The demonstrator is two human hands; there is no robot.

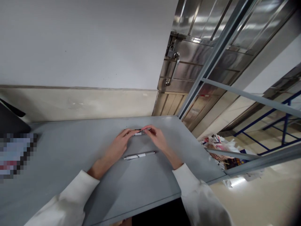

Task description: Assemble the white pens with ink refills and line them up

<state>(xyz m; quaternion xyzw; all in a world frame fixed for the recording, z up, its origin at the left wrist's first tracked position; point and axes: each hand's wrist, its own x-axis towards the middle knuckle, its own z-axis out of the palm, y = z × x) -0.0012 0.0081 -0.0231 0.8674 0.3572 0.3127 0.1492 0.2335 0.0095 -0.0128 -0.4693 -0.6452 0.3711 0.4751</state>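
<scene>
On the grey table lies a white pen (pixel 138 155) with a dark mark on its barrel and a grey end to the right. Beyond it, near the back of the table, my left hand (pixel 121 142) and my right hand (pixel 157 137) meet at their fingertips. Between them is a second pen-like white object (pixel 138 133), partly hidden by the fingers. My left fingers are closed on its left part and my right fingers on its right part. Both hands rest close to the table surface.
The grey table (pixel 58 150) backs onto a wall. At the far left are a dark object (pixel 11 121) and a blurred-out flat item (pixel 16 153). A grey metal frame (pixel 195 91) rises at the right, with bagged items (pixel 221 146) beyond it.
</scene>
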